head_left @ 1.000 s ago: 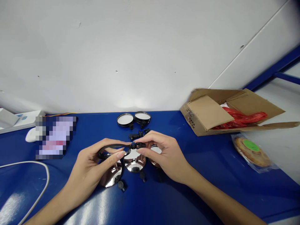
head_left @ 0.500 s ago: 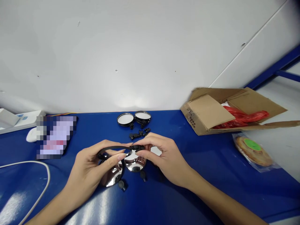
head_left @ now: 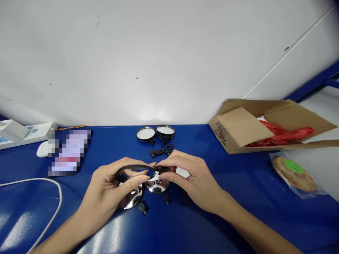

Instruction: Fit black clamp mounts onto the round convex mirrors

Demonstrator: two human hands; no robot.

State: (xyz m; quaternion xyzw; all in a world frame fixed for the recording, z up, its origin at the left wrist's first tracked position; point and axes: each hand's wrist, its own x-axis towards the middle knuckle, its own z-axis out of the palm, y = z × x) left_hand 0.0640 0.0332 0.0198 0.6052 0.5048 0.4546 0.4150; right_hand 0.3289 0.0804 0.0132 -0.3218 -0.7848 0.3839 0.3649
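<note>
My left hand point(head_left: 116, 187) is closed on the rim of a round black-framed mirror point(head_left: 136, 171), held tilted above the table. With thumb and fingers my right hand point(head_left: 188, 173) pinches a small black mount point(head_left: 162, 169) at the mirror's right edge. Whether the mount is fully joined to the frame I cannot tell. Beneath the hands lie a round mirror point(head_left: 131, 200) at the left, another mirror point(head_left: 158, 186) in the middle and a third, partly covered by my right hand. Two small black knob-like pieces point(head_left: 142, 208) rest in front of them.
Two round mirrors point(head_left: 146, 134) with mounts stand near the wall, with several small black parts point(head_left: 161, 151) before them. An open cardboard box point(head_left: 246, 130) holds a red bag. Right of it is a wrapped round item point(head_left: 295, 173). A phone point(head_left: 70, 151) and white cable point(head_left: 59, 197) lie left.
The whole view has shifted slightly, so things appear farther right. The held mirror has turned a little, and the mount at its edge shows more clearly between my right fingers.
</note>
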